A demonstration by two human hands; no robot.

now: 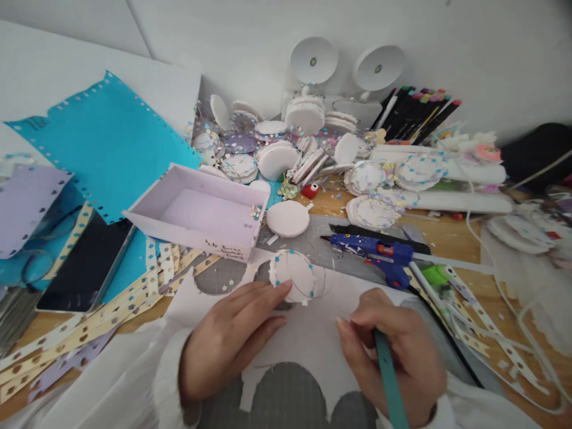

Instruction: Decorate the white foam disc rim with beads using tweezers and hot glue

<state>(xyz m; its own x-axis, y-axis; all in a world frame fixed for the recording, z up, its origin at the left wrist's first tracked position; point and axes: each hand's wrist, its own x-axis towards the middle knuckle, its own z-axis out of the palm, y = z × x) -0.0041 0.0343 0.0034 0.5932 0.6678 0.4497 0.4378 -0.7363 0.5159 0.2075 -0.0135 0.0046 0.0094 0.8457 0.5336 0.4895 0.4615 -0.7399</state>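
Note:
A round white disc point(292, 271) edged with small blue stars lies on the cut white sheet point(308, 333), a thin thread looping off its right side. My left hand point(236, 325) rests at its lower left, fingers stretched out, a fingertip on the disc and the thumb apart below. Right of the disc, my right hand point(395, 345) is closed around a slim teal tool point(389, 381) with a flat handle; its working end is hidden by the fingers. A plain white disc point(288, 218) lies just behind the decorated one.
A lilac paper tray point(196, 217) stands at left, near a phone point(84, 262) and punched paper strips point(129, 304). At right lies a blue glue gun point(375, 250) with its cord. Stacked discs point(277, 158) and black markers point(409, 113) crowd the back.

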